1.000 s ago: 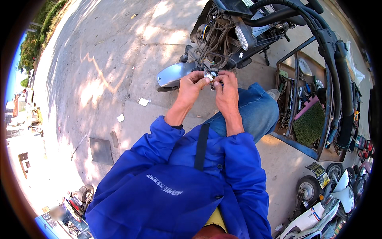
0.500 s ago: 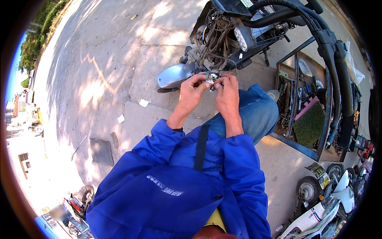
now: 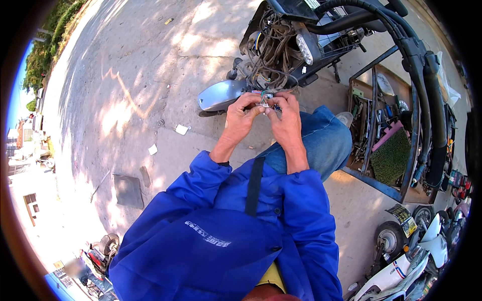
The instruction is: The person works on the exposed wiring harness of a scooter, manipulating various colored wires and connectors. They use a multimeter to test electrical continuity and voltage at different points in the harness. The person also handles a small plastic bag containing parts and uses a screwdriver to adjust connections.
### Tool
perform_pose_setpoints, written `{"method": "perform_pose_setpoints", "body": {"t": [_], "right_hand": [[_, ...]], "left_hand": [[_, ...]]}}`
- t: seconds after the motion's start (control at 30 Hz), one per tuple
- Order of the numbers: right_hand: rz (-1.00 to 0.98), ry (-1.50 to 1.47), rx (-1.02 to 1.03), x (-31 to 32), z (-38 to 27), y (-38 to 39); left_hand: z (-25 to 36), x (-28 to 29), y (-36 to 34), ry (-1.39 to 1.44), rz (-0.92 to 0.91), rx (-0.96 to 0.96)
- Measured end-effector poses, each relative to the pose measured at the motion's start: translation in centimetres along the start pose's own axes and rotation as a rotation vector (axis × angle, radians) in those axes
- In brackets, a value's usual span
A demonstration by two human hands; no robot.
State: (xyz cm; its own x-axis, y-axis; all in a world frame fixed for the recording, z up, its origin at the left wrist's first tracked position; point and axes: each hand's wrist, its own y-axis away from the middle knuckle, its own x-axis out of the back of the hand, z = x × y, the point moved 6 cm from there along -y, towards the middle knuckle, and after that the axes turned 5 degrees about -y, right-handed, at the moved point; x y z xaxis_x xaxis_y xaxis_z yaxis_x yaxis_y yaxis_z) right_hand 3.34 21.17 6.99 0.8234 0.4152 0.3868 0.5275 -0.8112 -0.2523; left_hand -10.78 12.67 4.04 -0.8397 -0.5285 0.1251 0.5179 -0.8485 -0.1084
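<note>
My left hand [image 3: 241, 116] and my right hand [image 3: 285, 120] meet in front of the scooter's front end, fingers closed on a small metallic-and-white part with coloured wires [image 3: 266, 100], probably connectors, partly hidden by my fingers. My thumb tips are close together at its lower side. Above it, a tangle of dark cables [image 3: 278, 55] spills from the opened black front body [image 3: 256, 30], beside a headlight strip [image 3: 304, 47]. The silver front mudguard [image 3: 218, 94] lies just left of my hands.
A metal-framed cart [image 3: 396, 188] holds tools, a green mat and pink foam at right. My bent knee [image 3: 326, 140] is beside it. Parked scooters [image 3: 416, 251] stand lower right, a motorbike with a blurred person [image 3: 95, 271] lower left. A flat grey sheet [image 3: 128, 190] lies on the pavement.
My left hand has shifted slightly right and down since a second ago. The small part has turned in my fingers, and my thumb tips have come closer together.
</note>
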Motion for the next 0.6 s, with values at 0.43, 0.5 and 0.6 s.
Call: {"method": "perform_pose_setpoints", "body": {"t": [0.43,0.5,0.6], "right_hand": [[0.070,0.320,0.240,-0.4,-2.3,0.0],[0.088,0.367,0.270,-0.5,-2.5,0.1],[0.118,0.415,0.322,-0.7,-2.8,0.1]], "left_hand": [[-1.2,-0.3,-0.6,0.239,-0.054,0.337],[-1.8,-0.4,-0.5,0.329,-0.058,0.359],[-2.5,-0.6,-0.5,0.435,-0.065,0.404]]}}
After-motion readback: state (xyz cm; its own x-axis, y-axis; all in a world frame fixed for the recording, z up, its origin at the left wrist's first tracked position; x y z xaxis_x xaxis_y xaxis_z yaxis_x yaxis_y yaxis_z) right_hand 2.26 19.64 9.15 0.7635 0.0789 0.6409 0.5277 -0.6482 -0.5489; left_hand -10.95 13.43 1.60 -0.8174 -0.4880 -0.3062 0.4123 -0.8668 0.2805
